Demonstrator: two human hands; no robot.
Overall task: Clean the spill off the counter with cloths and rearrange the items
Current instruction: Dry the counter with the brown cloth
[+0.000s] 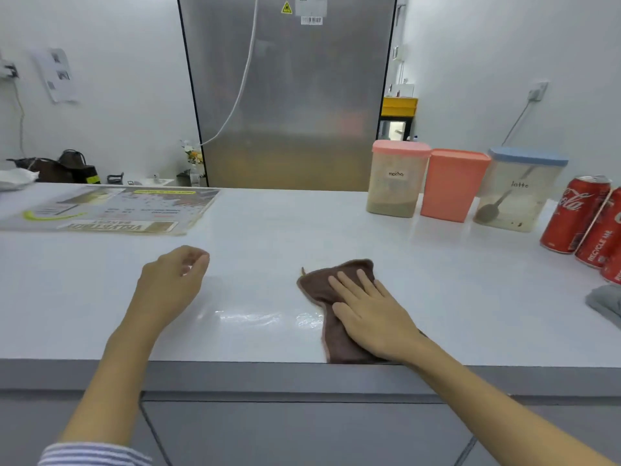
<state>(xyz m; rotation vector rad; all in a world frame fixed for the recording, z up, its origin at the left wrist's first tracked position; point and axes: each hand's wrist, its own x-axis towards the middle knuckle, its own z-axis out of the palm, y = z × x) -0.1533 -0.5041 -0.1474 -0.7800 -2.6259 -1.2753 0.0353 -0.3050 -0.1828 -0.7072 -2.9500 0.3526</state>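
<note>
On the far left of the white counter point(268, 223) lies a laminated printed sheet point(111, 208), flat and well apart from the wet area, with a crumpled white thing, too cut off to name, at the frame's edge beyond it. Nearer the front, the left hand point(173, 275) hovers over or rests lightly on the surface with its fingers loosely curled and nothing in them. Just right of it, a thin glossy smear of liquid point(265, 318) shines on the counter, reaching to the edge of the brown cloth point(331, 304). The right hand point(368, 311) lies flat on that cloth, palm down with fingers spread, pressing it to the counter rather than gripping it; the cloth's near end hangs at the front edge. Farther right, along the back, stand a pink-lidded container marked mocha point(396, 179), an opaque pink container point(452, 185) and a blue-lidded container marked latte point(519, 190) with a spoon inside, then a cluster of red cola cans point(576, 216), and a grey cloth point(606, 302) lies unused at the right edge. Judging from the wet streak, wiping is under way but unfinished, the second cloth has yet to serve, and the rearranging of containers and cans appears still to come.
</note>
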